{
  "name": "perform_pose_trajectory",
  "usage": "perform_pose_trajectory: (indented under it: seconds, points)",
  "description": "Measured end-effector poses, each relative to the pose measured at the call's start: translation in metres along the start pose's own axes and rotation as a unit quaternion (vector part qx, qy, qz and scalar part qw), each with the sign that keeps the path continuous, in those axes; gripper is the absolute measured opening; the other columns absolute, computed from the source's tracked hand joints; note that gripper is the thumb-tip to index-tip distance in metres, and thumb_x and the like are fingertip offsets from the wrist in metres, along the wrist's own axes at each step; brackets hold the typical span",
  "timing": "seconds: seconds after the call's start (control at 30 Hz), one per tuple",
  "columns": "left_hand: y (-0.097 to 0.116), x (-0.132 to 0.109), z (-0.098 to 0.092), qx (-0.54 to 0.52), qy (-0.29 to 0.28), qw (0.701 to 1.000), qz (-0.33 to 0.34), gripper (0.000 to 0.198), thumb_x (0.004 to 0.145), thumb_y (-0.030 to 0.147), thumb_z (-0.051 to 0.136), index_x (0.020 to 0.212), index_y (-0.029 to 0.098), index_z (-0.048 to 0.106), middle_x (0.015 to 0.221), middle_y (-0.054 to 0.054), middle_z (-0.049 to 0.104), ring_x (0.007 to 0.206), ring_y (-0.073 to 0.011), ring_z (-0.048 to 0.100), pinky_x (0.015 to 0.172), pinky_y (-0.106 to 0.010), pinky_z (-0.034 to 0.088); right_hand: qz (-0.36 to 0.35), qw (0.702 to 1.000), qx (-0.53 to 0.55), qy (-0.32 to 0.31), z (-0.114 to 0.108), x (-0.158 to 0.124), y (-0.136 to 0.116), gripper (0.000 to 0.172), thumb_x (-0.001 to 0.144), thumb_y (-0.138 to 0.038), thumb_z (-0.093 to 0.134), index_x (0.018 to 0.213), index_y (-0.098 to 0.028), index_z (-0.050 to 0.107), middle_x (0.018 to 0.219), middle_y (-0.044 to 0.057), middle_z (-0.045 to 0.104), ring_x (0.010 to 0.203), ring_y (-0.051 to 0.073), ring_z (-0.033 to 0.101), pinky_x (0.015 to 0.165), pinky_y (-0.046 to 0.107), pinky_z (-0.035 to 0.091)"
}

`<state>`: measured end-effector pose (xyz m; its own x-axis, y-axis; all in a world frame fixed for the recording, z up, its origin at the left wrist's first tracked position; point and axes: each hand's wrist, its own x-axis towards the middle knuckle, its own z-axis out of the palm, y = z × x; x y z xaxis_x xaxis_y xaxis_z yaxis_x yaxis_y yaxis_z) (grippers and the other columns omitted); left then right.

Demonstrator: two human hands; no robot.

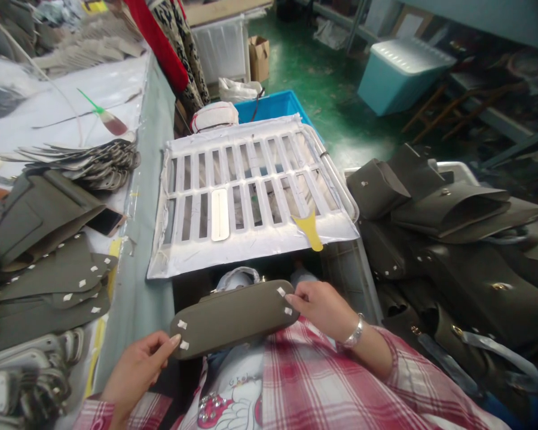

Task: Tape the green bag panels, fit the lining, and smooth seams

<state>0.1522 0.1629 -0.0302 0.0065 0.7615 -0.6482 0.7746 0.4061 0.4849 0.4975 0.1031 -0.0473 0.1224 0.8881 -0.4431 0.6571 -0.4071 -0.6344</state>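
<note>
A long olive-grey bag piece (237, 319) with rounded ends lies across my lap, small white tabs showing near both ends. My left hand (137, 367) pinches its left end between thumb and fingers. At the opposite end my right hand (320, 304) is closed on the edge beside two tabs. Part of a pale handle (237, 276) shows behind the piece. Beyond it sits a white slatted rack (255, 179), which carries a cream oblong plate (220, 215) with a slit and a yellow forked scraper (309, 230).
On the left table (134, 155) are olive-grey panels (58, 280), stacked handle parts (94, 164), a phone (104, 221) and a green-nozzled bottle (110, 121). Olive-grey bags (457, 257) are heaped at my right. A blue bin (273, 106) stands behind the rack; another person's legs (179, 54) are beyond the table.
</note>
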Motion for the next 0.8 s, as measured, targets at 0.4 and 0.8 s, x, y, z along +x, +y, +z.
perform_pose_trajectory:
  seconds: [0.4,0.8]
  points:
    - [0.118,0.008,0.090,0.237,-0.012,0.845,0.479,0.086,0.064,0.051,0.071,0.134,0.017,0.035,0.133,-0.015,0.045,0.122,-0.0314,0.041,0.104,-0.047,0.031,0.007,1.000,-0.024,-0.001,-0.001,0.002,-0.003,0.032,0.083,-0.037,0.050,0.057,-0.018,0.053,0.055,0.000,0.056,0.050,0.011,0.047,0.049,0.024,0.024]
    - [0.138,0.023,0.133,0.268,-0.036,0.834,0.480,0.063,0.058,0.035,0.065,0.113,0.010,0.048,0.108,-0.014,0.056,0.098,-0.0299,0.052,0.090,-0.045,0.041,0.018,0.999,-0.002,-0.031,-0.007,0.006,0.004,0.030,0.081,-0.035,0.050,0.056,-0.018,0.051,0.054,0.000,0.055,0.051,0.011,0.046,0.049,0.025,0.024]
